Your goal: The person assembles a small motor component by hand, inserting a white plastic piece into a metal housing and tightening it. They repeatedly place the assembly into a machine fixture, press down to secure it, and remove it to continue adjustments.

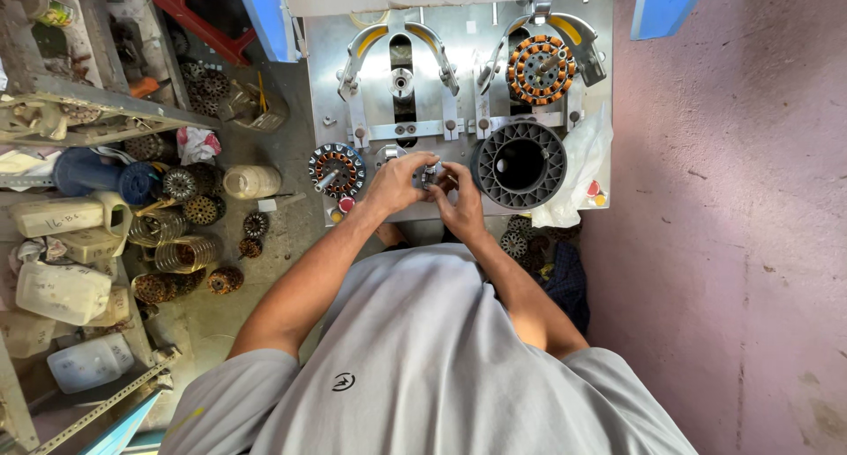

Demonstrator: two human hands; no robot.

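My left hand and right hand meet, fingers curled round small metal part at front edge of steel machine plate. Wound stator just left of my left hand. Black slotted ring just right. Second wound stator mounted above ring.

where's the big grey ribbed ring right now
In the head view the big grey ribbed ring lies on the metal machine bench, just right of the right hand and below the orange-wound stator.
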